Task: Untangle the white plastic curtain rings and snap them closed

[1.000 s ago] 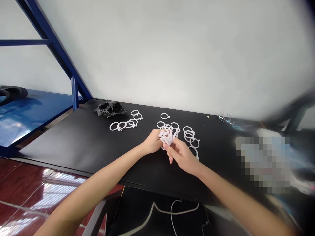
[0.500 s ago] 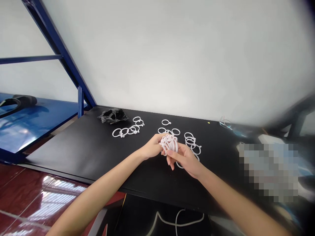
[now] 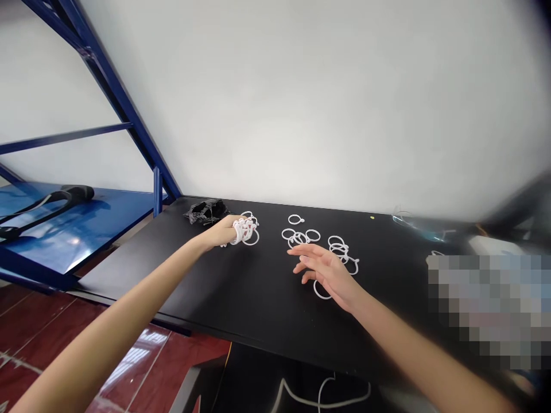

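Observation:
A bunch of white curtain rings [image 3: 243, 230], each with a small eyelet, is gripped in my left hand [image 3: 224, 231] over the left part of the black table [image 3: 241, 292]. More rings show behind and beside that hand, partly hidden by it. My right hand [image 3: 328, 272] is empty with its fingers apart, above the table. Near its fingertips lies a cluster of white rings [image 3: 313, 236]. Further right, overlapping rings [image 3: 336, 240] are partly covered by the hand, and one ring [image 3: 319, 291] lies just below it. A single ring [image 3: 295, 219] lies further back.
A crumpled black plastic bag [image 3: 208, 211] lies at the table's back left. Clear plastic [image 3: 419, 226] and a blurred-out package [image 3: 486, 304] are on the right. A blue metal frame [image 3: 124, 109] rises at left, and a white wall [image 3: 327, 115] stands behind.
My left hand has moved left with the bunch of rings, over toward the left-hand rings. My right hand has let go of the bunch and opened. The view has shifted slightly.

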The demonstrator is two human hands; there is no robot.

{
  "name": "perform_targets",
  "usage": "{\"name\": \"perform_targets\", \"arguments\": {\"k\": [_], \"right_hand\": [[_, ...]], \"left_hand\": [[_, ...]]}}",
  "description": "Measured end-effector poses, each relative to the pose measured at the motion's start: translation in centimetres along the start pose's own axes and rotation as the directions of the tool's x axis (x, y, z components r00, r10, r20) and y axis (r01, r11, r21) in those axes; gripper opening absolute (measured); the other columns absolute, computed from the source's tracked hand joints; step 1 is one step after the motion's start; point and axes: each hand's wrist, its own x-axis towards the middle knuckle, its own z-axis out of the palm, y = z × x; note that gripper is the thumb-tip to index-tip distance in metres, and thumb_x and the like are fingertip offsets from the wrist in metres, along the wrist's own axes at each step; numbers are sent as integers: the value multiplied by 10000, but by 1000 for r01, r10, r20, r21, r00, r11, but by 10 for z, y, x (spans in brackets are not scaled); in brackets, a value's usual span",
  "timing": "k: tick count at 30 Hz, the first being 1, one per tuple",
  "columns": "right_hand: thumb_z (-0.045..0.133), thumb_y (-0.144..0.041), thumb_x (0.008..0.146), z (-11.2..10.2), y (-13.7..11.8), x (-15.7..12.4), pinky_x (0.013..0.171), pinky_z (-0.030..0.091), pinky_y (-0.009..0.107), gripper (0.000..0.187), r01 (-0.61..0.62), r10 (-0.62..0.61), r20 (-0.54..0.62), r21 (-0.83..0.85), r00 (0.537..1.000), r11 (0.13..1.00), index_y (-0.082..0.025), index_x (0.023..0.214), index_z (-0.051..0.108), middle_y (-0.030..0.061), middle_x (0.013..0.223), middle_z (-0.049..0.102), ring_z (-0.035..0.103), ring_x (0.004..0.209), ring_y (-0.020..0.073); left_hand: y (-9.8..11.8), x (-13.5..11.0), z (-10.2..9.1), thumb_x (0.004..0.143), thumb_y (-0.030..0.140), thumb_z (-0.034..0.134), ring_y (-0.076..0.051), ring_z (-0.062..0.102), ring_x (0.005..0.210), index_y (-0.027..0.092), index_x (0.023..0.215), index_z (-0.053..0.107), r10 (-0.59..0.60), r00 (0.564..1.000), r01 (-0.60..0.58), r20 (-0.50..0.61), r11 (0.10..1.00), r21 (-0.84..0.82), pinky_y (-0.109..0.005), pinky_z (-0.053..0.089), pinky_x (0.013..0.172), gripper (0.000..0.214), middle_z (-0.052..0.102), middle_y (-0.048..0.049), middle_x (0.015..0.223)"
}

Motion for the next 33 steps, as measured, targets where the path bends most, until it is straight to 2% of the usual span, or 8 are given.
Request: {"name": "perform_targets", "arguments": {"k": [3,7,11,15,21,28,31,33], "right_hand": [[701,-381,798,-4,1,1,612,535,252,275,3,-3,2,0,1000,1000,-210,1014,706,95,1226,634,637,795,136],[706,-379,787,-11,-2,3,587,519,239,255,4,-3,-51,19,999,1000,-210,977,719,88,1222,639,618,762,124],[722,-370,764,-15,-6,5,567,503,228,244,11,-4,-124,59,992,998,-202,941,728,82,1183,656,601,728,113],[725,-353,760,-18,-7,6,562,496,229,222,18,-7,-154,71,988,997,-194,914,723,81,1179,658,590,711,107],[751,-336,713,-29,-15,10,540,489,240,210,95,-71,-301,66,951,993,-196,864,712,67,1059,699,588,678,112],[747,-349,710,-61,-26,20,573,513,260,229,203,-304,-417,-269,856,942,-193,864,682,64,971,715,616,676,128],[733,-334,716,-70,-21,35,626,530,290,239,139,-319,-274,-519,907,843,-179,888,674,81,960,719,658,748,172],[690,-315,752,-72,-17,53,636,532,298,199,98,-314,-183,-704,932,703,-173,891,675,84,948,717,666,754,182]], "left_hand": [[-11,-1,-14,658,243,519,-160,565,626,155,888,651,-68,998,70,-15,961,267,-233,433,539,280,638,-15,731],[-24,-5,-26,643,227,483,-234,639,906,176,1007,654,-5,992,62,-129,897,438,-282,506,761,405,701,-62,1000],[-38,-9,-41,663,279,512,-258,614,1069,167,1082,626,-1,988,76,-152,869,488,-314,489,897,449,659,-89,1187],[-45,-12,-58,682,359,564,-260,605,1099,180,1145,596,-96,995,104,-41,865,490,-307,497,876,498,650,-94,1193],[-45,-17,-68,704,404,588,-267,596,1111,169,1196,570,-89,995,98,-43,814,572,-328,485,910,545,638,-112,1211],[-5,-23,-14,871,306,445,-289,589,1090,181,1159,584,105,966,120,-237,626,770,-391,490,895,343,641,-111,1163],[19,-10,23,907,308,447,-259,600,1082,197,1139,582,208,964,-12,-167,659,752,-360,498,899,291,645,-85,1133],[29,6,49,927,305,451,-244,615,1057,186,1173,563,250,965,-123,-77,692,711,-356,489,925,295,637,-93,1147]]}}
